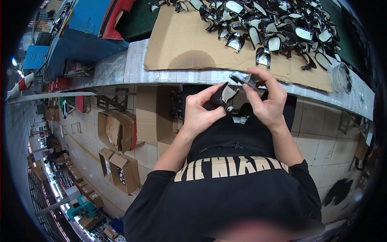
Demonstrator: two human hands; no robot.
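Observation:
My left hand (201,111) holds a glossy black shoe upper (217,97) with a pale lining, pinched between thumb and fingers in front of the table's near edge. Close to it on the right is my right hand (268,103), its thumb and fingers closed on a small dark grey and silvery piece (246,79); I cannot tell its exact kind. The two held things are a short way apart. Beyond them a large heap of similar black shoe uppers (274,43) with white linings lies on a flat cardboard sheet (177,44).
A clear round roll of tape (341,77) sits at the table's (139,72) right end. To the left stands a blue machine housing (76,46) with a red part (117,18). Cardboard boxes (117,129) stand on the tiled floor below left.

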